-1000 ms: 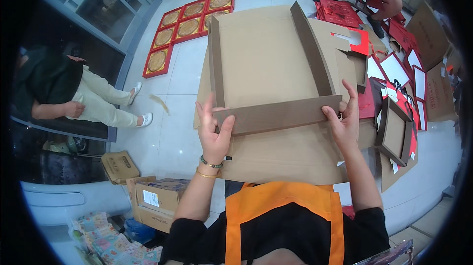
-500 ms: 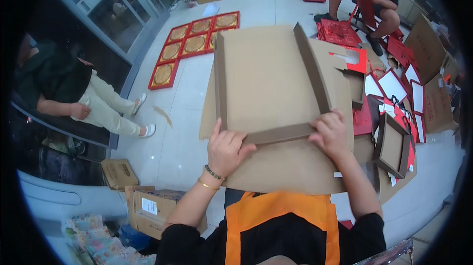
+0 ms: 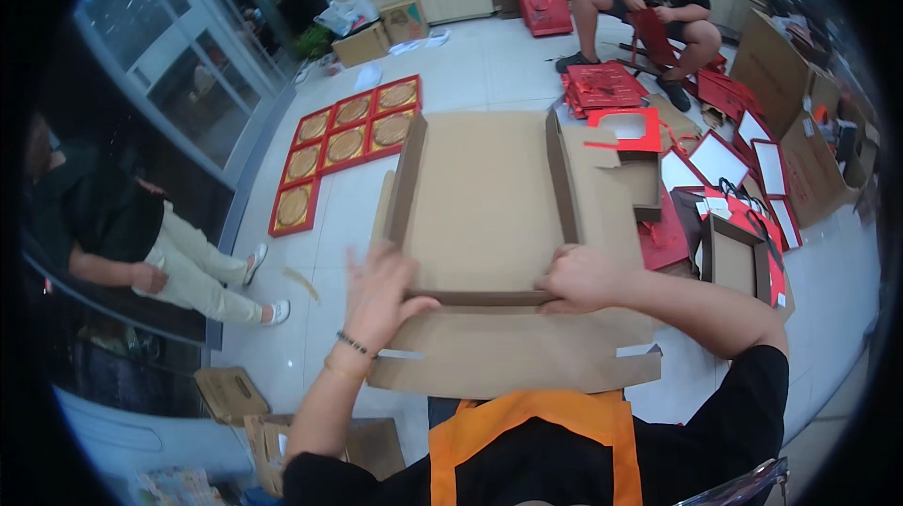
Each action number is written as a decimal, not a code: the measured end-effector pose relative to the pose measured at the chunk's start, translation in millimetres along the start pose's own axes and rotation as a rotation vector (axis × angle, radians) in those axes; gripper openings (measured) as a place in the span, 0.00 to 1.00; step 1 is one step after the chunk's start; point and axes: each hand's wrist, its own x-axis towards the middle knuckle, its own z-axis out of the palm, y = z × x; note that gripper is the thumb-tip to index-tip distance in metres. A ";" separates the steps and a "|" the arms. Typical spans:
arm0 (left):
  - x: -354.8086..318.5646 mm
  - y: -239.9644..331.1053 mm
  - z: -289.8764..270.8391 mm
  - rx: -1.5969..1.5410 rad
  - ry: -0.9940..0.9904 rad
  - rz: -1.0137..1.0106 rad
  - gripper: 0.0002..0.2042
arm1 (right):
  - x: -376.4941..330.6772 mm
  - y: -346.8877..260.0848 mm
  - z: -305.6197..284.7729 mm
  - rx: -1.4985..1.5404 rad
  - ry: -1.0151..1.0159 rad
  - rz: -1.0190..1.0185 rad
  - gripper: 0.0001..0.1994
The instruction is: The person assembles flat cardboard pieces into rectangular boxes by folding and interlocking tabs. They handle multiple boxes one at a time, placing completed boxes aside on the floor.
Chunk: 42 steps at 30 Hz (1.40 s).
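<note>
The open brown cardboard tray (image 3: 484, 214) lies directly in front of the person's orange apron (image 3: 531, 404), its walls standing at the left, right and near sides. The right hand (image 3: 585, 278) is clamped on the near right corner, fingers curled over the wall. The left hand (image 3: 378, 294) (blurred at the fingertips) sits at the near left corner with fingers spread; whether it bears on the wall cannot be determined. A slotted cardboard flap (image 3: 513, 370) extends between the tray and the apron. A smaller brown tray (image 3: 736, 257) is located to the right; red boxes (image 3: 292, 229) with round golden contents (image 3: 345, 146) are positioned on the floor (image 3: 348, 214) ahead, to the left.
</note>
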 end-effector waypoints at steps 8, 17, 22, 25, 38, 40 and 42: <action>-44.3 27.2 60.2 -1.792 0.164 -0.855 0.27 | 49.9 -113.3 20.4 0.338 0.475 0.244 0.15; -23.7 51.8 74.9 -1.556 0.527 -0.760 0.21 | 71.1 -130.2 20.3 0.263 0.486 0.250 0.14; -15.7 59.5 63.7 -1.432 0.507 -0.781 0.22 | 66.5 -139.4 10.1 0.147 0.637 0.220 0.24; -3.4 44.3 49.8 -1.487 0.538 -0.889 0.23 | 68.2 -140.2 21.5 0.000 0.557 0.237 0.32; -18.6 -29.6 110.3 -1.555 0.569 -0.963 0.22 | 74.9 -157.0 50.9 -0.034 0.497 0.297 0.35; -17.5 -21.7 91.8 -1.573 0.536 -1.025 0.23 | 77.4 -156.5 50.2 -0.016 0.481 0.292 0.35; -18.7 -21.6 94.0 -1.611 0.555 -1.076 0.22 | 82.2 -155.9 47.6 -0.026 0.486 0.235 0.35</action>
